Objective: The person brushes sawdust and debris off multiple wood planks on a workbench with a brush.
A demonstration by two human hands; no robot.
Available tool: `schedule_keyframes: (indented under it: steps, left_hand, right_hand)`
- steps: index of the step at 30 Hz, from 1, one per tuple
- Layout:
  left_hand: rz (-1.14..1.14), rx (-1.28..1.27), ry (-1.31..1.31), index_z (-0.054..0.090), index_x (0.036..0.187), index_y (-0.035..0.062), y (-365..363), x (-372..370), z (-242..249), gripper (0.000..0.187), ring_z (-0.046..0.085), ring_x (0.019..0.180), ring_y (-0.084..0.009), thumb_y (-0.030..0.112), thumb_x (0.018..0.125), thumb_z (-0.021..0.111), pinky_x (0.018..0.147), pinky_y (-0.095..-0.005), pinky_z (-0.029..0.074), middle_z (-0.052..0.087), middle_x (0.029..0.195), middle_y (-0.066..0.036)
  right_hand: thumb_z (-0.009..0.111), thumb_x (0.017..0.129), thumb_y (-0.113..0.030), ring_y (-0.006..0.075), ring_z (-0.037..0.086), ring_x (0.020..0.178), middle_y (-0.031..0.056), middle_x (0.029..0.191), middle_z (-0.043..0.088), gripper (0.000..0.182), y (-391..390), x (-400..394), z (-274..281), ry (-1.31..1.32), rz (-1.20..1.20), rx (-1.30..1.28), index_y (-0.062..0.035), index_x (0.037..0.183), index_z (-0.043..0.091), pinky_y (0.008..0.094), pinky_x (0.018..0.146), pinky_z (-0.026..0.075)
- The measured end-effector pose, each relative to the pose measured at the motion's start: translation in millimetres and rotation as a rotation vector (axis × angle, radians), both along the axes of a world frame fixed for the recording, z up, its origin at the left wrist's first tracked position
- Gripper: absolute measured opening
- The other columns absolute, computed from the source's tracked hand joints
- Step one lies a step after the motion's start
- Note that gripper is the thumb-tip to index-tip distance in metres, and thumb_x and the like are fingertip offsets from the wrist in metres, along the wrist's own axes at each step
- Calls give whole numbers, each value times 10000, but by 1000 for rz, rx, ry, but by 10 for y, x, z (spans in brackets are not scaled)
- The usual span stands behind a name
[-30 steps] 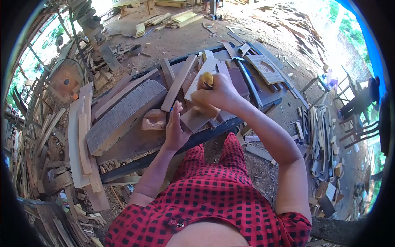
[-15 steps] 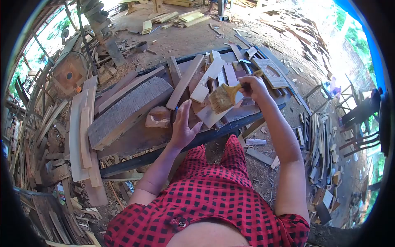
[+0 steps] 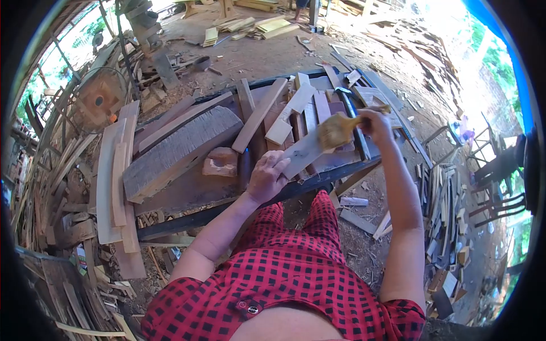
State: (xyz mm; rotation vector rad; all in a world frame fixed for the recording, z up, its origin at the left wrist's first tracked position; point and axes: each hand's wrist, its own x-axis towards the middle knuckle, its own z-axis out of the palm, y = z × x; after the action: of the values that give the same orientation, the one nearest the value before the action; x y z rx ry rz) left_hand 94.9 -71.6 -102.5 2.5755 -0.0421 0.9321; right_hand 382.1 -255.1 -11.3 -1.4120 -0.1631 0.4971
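In the head view my right hand (image 3: 376, 126) is closed around the handle of a wide paintbrush (image 3: 336, 132). Its bristles overlap the far end of a flat, pale wooden board (image 3: 301, 155). That board slants across the near side of the cluttered work table (image 3: 187, 192). My left hand (image 3: 267, 177) has its fingers closed on the board's near end. Beside the left hand lies a rough reddish block with a hollow (image 3: 220, 162). Several cut wood pieces, among them a pale notched one (image 3: 291, 113), lie just beyond the board.
A thick grey timber (image 3: 182, 152) fills the table's left part, with long planks (image 3: 111, 182) along its outer end. A dark-blue bar (image 3: 354, 122) lies at the right. Scrap wood (image 3: 443, 204) is heaped on the floor, and yellowish boards (image 3: 273, 27) lie farther back.
My left hand has gone from open fingers to gripping the board's near end. The brush has swung round over the board, its handle now pointing right, and my right hand has moved right.
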Motion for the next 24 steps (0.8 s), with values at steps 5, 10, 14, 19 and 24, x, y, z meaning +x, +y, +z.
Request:
schedule_keyframes:
  steps: [5, 10, 14, 19, 24]
  left_hand:
    - [-42, 84, -71, 584, 1065, 50, 49, 43, 31, 382, 515, 1072, -328, 122, 697, 656, 913, -424, 418, 547, 1125, -146]
    - [-65, -18, -259, 588, 1023, 50, 244, 237, -70, 240, 589, 862, -307, 119, 794, 594, 771, -385, 468, 612, 913, -114]
    - [156, -518, -136, 590, 1001, 35, 498, 153, 34, 188, 606, 780, -264, 108, 829, 570, 702, -342, 476, 617, 854, -104]
    - [201, -1380, -482, 596, 952, 80, 1201, -947, 464, 195, 607, 780, -149, 250, 892, 522, 576, -283, 513, 612, 887, -41]
    - [591, -1365, -875, 528, 1113, 112, 2201, -2461, 487, 319, 599, 825, -183, 319, 873, 567, 534, -309, 511, 591, 1023, -50]
  right_hand:
    - [690, 727, -153, 127, 516, 466, 36, 609, 535, 190, -824, 789, -374, -335, -482, -135, -91, 633, 536, 270, 397, 423]
    - [595, 830, -243, 93, 469, 408, 17, 505, 507, 321, -1231, 880, -601, -182, -437, 95, -129, 549, 493, 231, 388, 361]
    - [641, 820, -208, 107, 509, 473, 3, 575, 538, 191, -1108, 131, -335, -312, -480, 110, -92, 681, 580, 216, 422, 386]
    - [657, 814, -201, 102, 511, 501, 2, 611, 554, 135, -1260, 43, -450, -345, -411, 97, -73, 787, 624, 211, 442, 390]
    - [653, 815, -194, 99, 534, 534, 5, 669, 591, 134, -1233, -200, -406, -175, -348, 182, -66, 846, 632, 199, 446, 394]
